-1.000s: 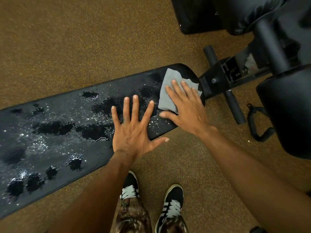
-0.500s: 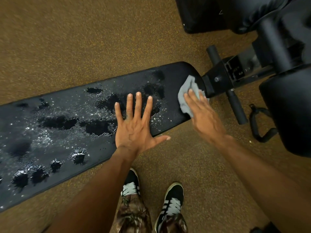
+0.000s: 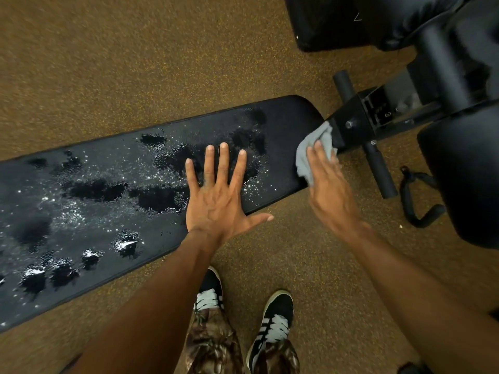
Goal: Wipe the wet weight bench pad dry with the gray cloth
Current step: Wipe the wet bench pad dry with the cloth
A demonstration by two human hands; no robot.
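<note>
The long black bench pad (image 3: 113,147) runs from lower left to upper right, covered in water drops and dark puddles. My left hand (image 3: 216,195) lies flat on its near edge with fingers spread. At the pad's right end my right hand (image 3: 328,184) presses the bunched gray cloth (image 3: 314,152) against the corner, fingers straight over it. The strip of pad between my hands looks mostly free of drops.
The bench's black metal frame (image 3: 359,125) and a cross bar (image 3: 378,171) sit just right of the cloth. Large black pads (image 3: 464,179) fill the right side, with a black strap handle (image 3: 418,201) on the brown speckled floor. My shoes (image 3: 272,319) stand below.
My right hand has slid the cloth rightward across the pad's end to its far right corner, and the cloth has bunched up. My left hand has stayed flat in place.
</note>
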